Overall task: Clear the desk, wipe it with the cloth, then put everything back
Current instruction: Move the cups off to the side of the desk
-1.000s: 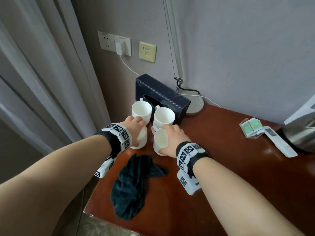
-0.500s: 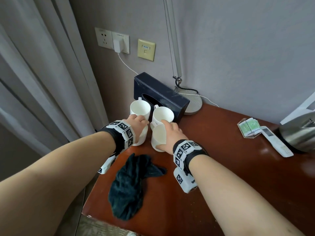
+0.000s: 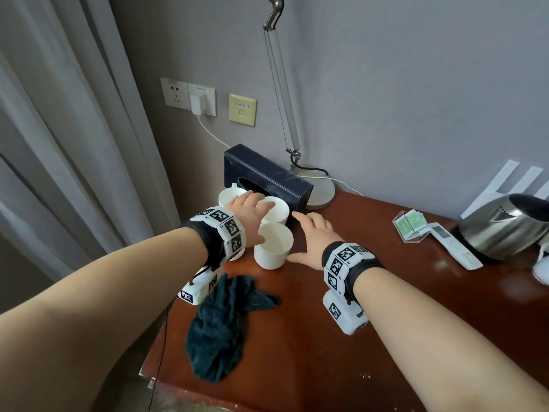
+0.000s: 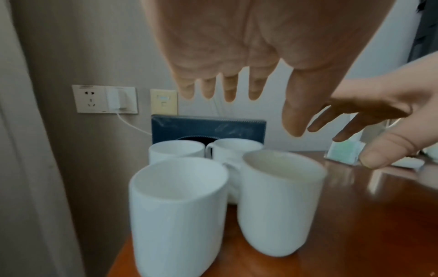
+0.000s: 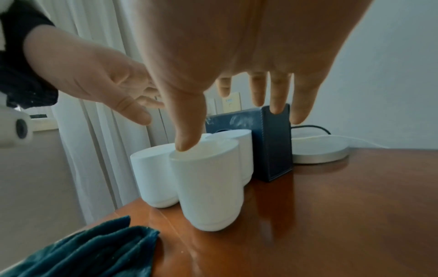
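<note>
Cups between open hands.

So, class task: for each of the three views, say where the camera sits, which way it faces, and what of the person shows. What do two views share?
Head: above the desk, looking down; both forearms, left hand, right hand.
Left wrist: under the left palm, facing the wall past four mugs; both hands.
Right wrist: under the right palm, facing the curtain corner; both hands, cloth.
Shared: both wrist views show the mugs and dark box.
</note>
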